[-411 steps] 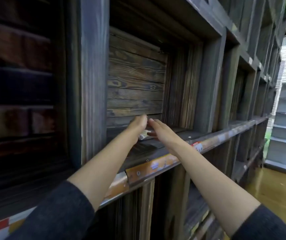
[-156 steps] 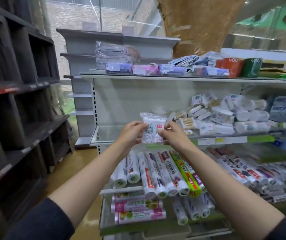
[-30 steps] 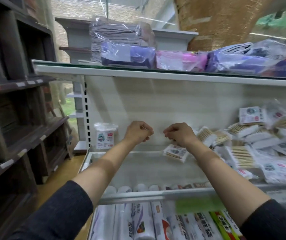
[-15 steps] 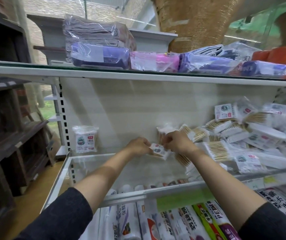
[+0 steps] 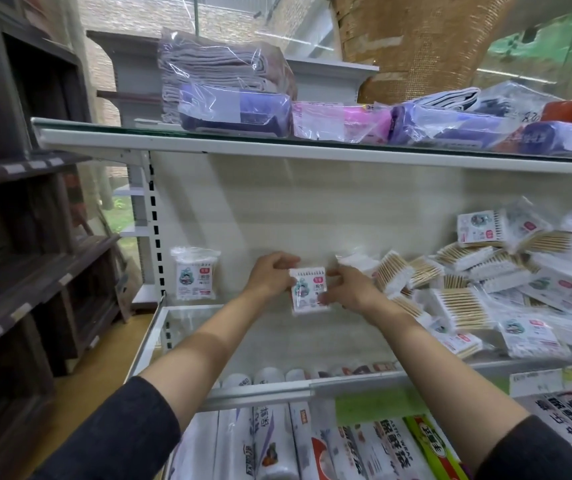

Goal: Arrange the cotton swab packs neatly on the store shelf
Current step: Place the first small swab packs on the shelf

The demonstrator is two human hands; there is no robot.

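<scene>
A small cotton swab pack [image 5: 308, 291] with a white label is held upright above the middle glass shelf [image 5: 277, 389]. My left hand [image 5: 272, 275] grips its left edge and my right hand [image 5: 346, 289] pinches its right edge. One cotton swab pack [image 5: 194, 273] stands upright against the back panel at the shelf's left end. A loose heap of several cotton swab packs [image 5: 485, 282] lies jumbled on the right half of the shelf, just right of my right hand.
The top shelf [image 5: 243, 147] carries wrapped cloths and purple and pink packs. Rolls of plastic wrap [image 5: 277, 445] lie on the shelf below. A dark wooden shelving unit [image 5: 18, 220] stands at the left across a narrow wooden-floored aisle.
Both hands have lifted a pack out of the heap and turned it upright, label facing me. The view has shifted slightly left.
</scene>
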